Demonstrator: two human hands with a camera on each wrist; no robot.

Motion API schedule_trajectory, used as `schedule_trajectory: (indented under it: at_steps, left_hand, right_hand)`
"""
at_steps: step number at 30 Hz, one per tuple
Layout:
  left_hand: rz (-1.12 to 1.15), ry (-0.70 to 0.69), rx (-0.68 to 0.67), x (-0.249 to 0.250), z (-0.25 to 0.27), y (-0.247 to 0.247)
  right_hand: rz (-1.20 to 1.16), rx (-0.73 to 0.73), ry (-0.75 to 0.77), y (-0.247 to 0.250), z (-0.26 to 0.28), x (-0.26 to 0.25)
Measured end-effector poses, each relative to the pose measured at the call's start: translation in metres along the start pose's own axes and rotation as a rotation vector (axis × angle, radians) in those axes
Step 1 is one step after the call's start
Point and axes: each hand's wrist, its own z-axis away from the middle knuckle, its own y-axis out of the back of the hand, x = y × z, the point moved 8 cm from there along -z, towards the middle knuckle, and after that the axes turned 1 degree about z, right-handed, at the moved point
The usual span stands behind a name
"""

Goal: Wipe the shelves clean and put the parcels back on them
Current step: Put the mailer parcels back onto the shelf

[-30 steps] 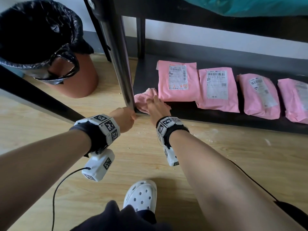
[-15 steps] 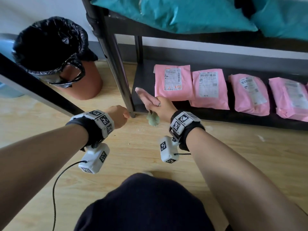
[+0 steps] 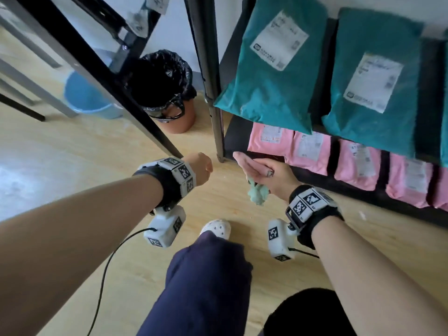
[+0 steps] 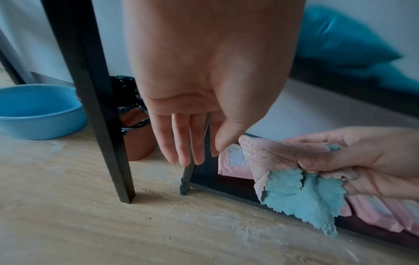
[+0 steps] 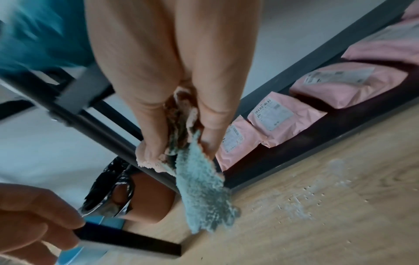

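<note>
My right hand [image 3: 263, 174] grips a bunched wiping cloth [image 3: 257, 194], pink on one side and teal on the other, just in front of the bottom shelf [image 3: 315, 181]. The cloth [image 4: 294, 193] hangs from its fingers above the wooden floor. Several pink parcels [image 3: 311, 146] lie in a row on that dark shelf. Teal parcels [image 3: 274, 64] lie on the shelf above. My left hand [image 4: 188, 143] hangs empty with straight fingers, left of the shelf post [image 3: 208, 69] and not touching it. In the right wrist view the cloth [image 5: 199, 188] dangles between thumb and fingers.
A bin lined with a black bag [image 3: 164, 88] stands left of the shelf post, and a blue basin [image 3: 84, 98] lies farther left. A black slanted leg [image 3: 121, 81] crosses between them. Crumbs and pale dust [image 5: 317, 206] lie on the floor. My white shoe [image 3: 217, 229] is below the hands.
My right hand has lifted the cloth off the corner of the bottom shelf and now holds it over the floor. The left hand has drawn away from the post. My view has risen.
</note>
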Motion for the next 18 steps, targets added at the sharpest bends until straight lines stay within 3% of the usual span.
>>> schedule_trajectory:
  at_steps: [7,18]
  left_hand:
    - [0.133,0.111,-0.024,-0.005,0.136,0.047]
    - [0.469,0.263,0.163,-0.017,0.35,0.146]
  right_hand:
    - [0.034,-0.119,-0.076,-0.019,0.107,-0.106]
    - [0.187,-0.162,-0.159,-0.04,0.266,-0.283]
